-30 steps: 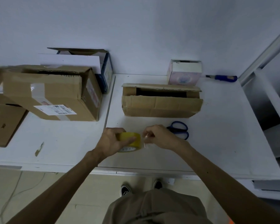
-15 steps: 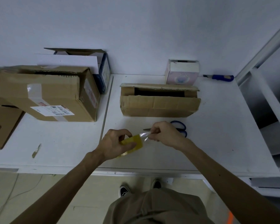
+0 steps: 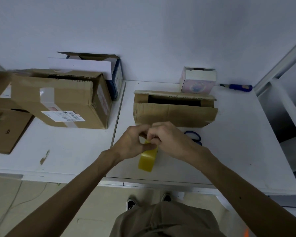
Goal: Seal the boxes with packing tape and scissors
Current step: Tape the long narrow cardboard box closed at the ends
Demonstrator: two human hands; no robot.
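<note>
A yellowish roll of packing tape (image 3: 146,159) hangs edge-on above the white table (image 3: 229,156), just in front of a low brown cardboard box (image 3: 174,112) whose top flaps gape open. My left hand (image 3: 132,144) grips the roll's upper part. My right hand (image 3: 169,139) pinches at the top of the roll, where the tape end is hidden by my fingers. Blue-handled scissors (image 3: 194,136) lie on the table behind my right hand, partly covered by it.
A large brown box (image 3: 61,100) with a shipping label stands at the left, with another flat brown box (image 3: 5,130) beside it. A blue-and-white open box (image 3: 116,77), a small pink-white box (image 3: 197,81) and a blue-handled tool (image 3: 237,86) sit along the wall.
The roll has turned from lying flat in my left hand to hanging edge-on. My right hand has come back from pulling a short strip and now pinches at the roll's top.
</note>
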